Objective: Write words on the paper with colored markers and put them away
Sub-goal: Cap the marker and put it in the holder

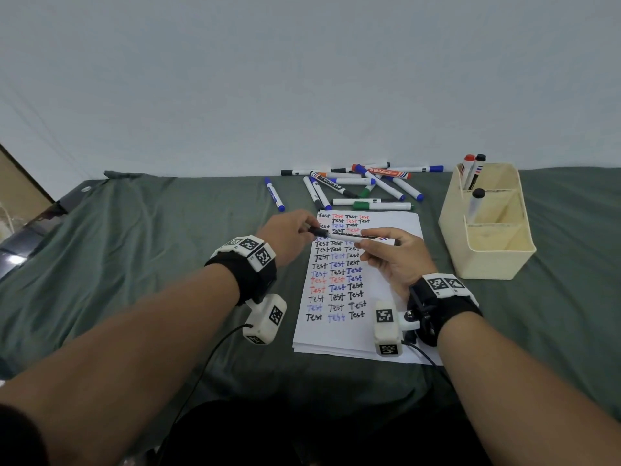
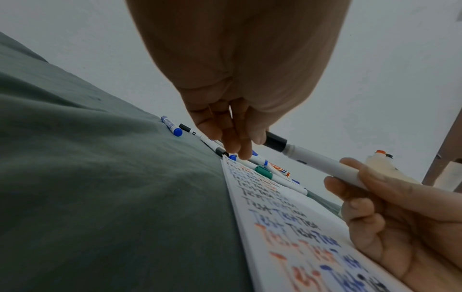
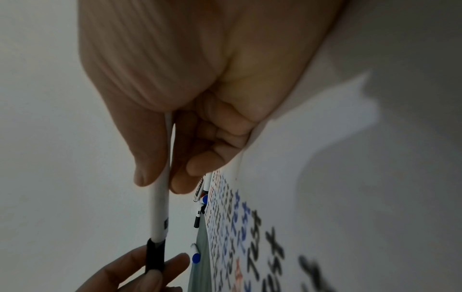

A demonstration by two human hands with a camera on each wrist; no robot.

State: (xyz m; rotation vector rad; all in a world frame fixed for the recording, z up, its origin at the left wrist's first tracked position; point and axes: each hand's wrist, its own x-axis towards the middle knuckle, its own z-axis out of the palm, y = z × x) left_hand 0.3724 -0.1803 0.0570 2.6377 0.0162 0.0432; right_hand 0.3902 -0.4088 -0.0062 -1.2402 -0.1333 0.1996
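A white marker (image 1: pixel 349 235) with a black cap (image 1: pixel 316 231) is held level above the top of the paper (image 1: pixel 339 334). My left hand (image 1: pixel 311 227) pinches the black cap (image 2: pixel 275 141) between thumb and fingers. My right hand (image 1: pixel 364 242) grips the white barrel (image 2: pixel 327 168) near its middle. In the right wrist view the right hand (image 3: pixel 161 181) pinches the barrel (image 3: pixel 160 209), and the left fingers (image 3: pixel 152 278) close round the cap (image 3: pixel 155 254). The cap sits on the barrel's end. The paper (image 2: pixel 287 227) carries rows of "Test" in black, blue and red.
Several loose markers (image 1: pixel 356 186) lie piled behind the paper by the wall, and one blue marker (image 1: pixel 275 194) lies apart to the left. A cream organizer (image 1: pixel 497 260) stands at the right with three markers upright in its back compartments. A green cloth (image 1: pixel 151 247) covers the table.
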